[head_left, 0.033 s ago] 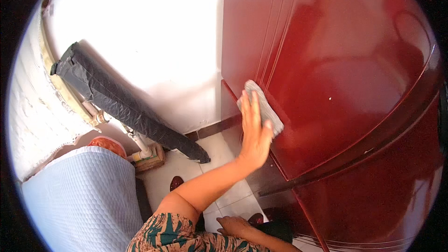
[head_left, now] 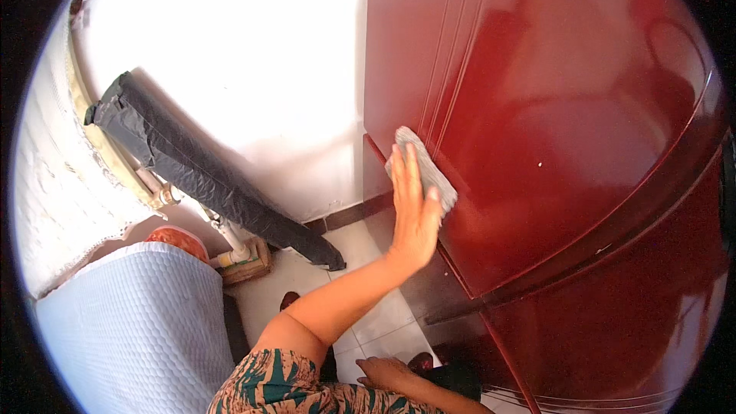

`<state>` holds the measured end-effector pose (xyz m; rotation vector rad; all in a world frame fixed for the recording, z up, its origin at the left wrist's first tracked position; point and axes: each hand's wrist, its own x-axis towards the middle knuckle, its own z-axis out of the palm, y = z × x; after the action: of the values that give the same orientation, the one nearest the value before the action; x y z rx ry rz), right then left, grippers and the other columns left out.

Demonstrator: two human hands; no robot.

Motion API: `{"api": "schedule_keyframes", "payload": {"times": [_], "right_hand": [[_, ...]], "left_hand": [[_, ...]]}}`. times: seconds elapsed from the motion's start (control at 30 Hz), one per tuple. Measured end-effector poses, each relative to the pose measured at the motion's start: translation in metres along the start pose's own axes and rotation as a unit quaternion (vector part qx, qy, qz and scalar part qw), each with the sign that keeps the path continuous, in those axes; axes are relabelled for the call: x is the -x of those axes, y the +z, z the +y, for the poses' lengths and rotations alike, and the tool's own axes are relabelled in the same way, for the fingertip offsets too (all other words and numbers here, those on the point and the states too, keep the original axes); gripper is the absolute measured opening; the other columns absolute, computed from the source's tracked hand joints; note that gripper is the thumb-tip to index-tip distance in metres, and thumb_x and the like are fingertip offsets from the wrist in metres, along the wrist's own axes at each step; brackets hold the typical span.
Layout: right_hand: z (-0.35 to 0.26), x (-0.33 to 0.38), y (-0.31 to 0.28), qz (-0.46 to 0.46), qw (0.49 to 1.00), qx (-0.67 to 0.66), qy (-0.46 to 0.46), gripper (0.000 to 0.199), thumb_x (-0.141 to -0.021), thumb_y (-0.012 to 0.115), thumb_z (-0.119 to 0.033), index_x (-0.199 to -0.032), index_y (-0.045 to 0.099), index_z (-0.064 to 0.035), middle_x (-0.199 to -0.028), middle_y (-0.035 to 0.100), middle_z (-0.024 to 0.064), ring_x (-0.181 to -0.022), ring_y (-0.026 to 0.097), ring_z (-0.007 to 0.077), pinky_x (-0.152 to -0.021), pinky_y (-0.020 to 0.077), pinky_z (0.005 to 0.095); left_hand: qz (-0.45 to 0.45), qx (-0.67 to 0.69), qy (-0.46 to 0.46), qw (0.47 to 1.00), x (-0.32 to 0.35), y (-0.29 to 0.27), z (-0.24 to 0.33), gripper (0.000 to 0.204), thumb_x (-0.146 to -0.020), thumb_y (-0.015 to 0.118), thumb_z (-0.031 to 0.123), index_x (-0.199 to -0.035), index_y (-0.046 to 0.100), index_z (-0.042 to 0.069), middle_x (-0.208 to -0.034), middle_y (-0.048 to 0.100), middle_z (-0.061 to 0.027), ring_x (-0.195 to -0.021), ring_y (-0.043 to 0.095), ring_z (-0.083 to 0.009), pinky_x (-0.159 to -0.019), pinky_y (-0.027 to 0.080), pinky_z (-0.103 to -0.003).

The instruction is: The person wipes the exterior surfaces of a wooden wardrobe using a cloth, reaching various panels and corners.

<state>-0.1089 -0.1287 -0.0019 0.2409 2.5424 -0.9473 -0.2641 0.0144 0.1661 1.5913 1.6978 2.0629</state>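
Note:
My left hand (head_left: 412,211) reaches up and presses a folded grey cloth (head_left: 429,170) against the glossy dark red cabinet side (head_left: 537,146). Its fingers lie over the cloth, and the thumb sits at the lower right edge. Beside the cloth, thin grooves run up the panel. Low in the picture, my right hand (head_left: 383,372) hangs near my body, apart from the cabinet. Its fingers are loosely bent and a little apart, with nothing visible in them.
A long black plastic-wrapped roll (head_left: 207,172) leans against the white wall (head_left: 245,46). A bed with a light blue quilted cover (head_left: 138,322) stands at left, near white pipes (head_left: 234,244) and a lace curtain (head_left: 69,184). A curved dark ledge (head_left: 598,249) crosses the cabinet.
My left hand and the cloth have shifted slightly left and up along the red panel. My right hand stays in place.

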Motion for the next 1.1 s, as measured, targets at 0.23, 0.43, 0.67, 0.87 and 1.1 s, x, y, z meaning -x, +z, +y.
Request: {"api": "schedule_keyframes", "payload": {"times": [0.23,0.43,0.67,0.87,1.1], "right_hand": [[-0.003,-0.001,-0.015,-0.091,0.995,0.000,0.045,0.051,-0.091,0.052,-0.039,-0.128,0.045,-0.0043,-0.108,0.059,0.0208,-0.102,0.057,0.0383,-0.083,0.0481,0.0504],[0.006,-0.005,-0.011,-0.099,0.994,-0.003,0.054,0.052,-0.091,0.052,-0.040,-0.129,0.045,-0.0057,-0.109,0.059,0.0207,-0.101,0.058,0.0385,-0.082,0.0484,0.0503],[0.006,-0.003,0.002,-0.024,1.000,-0.012,0.014,0.039,-0.089,0.054,-0.037,-0.106,0.052,-0.0017,-0.098,0.061,0.0233,-0.095,0.060,0.0409,-0.077,0.0497,0.0521],[0.043,-0.029,0.041,-0.016,1.000,-0.018,0.010,0.038,-0.089,0.055,-0.037,-0.104,0.053,-0.0017,-0.097,0.061,0.0230,-0.095,0.060,0.0405,-0.078,0.0492,0.0517],[0.024,-0.014,0.018,-0.037,0.998,-0.011,0.041,0.038,-0.090,0.053,-0.036,-0.105,0.052,-0.0008,-0.101,0.060,0.0231,-0.097,0.059,0.0406,-0.080,0.0481,0.0516]], "left_hand": [[0.072,0.042,-0.149,0.985,-0.072,-0.007,-0.057,0.062,-0.099,0.024,0.038,-0.149,0.006,0.006,-0.154,0.004,-0.0192,-0.143,0.000,-0.0324,-0.116,0.002,-0.042],[0.090,0.187,-0.261,0.943,-0.096,-0.011,-0.079,0.064,-0.098,0.025,0.042,-0.149,0.006,0.009,-0.155,0.006,-0.0135,-0.144,0.003,-0.0273,-0.116,0.004,-0.040],[0.092,0.021,-0.029,0.995,-0.130,-0.026,0.016,0.060,-0.099,0.030,0.037,-0.149,0.013,0.009,-0.154,0.007,-0.0181,-0.143,0.005,-0.0324,-0.115,0.006,-0.042],[0.034,-0.051,0.315,0.947,-0.059,0.006,0.088,0.060,-0.095,0.036,0.040,-0.147,0.025,0.013,-0.153,0.008,-0.0242,-0.141,0.009,-0.0406,-0.112,0.007,-0.051],[-0.089,-0.113,0.477,0.867,-0.035,0.003,0.089,0.058,-0.093,0.032,0.058,-0.139,0.043,0.025,-0.150,0.021,-0.0235,-0.142,0.013,-0.0365,-0.112,0.005,-0.051]]}}
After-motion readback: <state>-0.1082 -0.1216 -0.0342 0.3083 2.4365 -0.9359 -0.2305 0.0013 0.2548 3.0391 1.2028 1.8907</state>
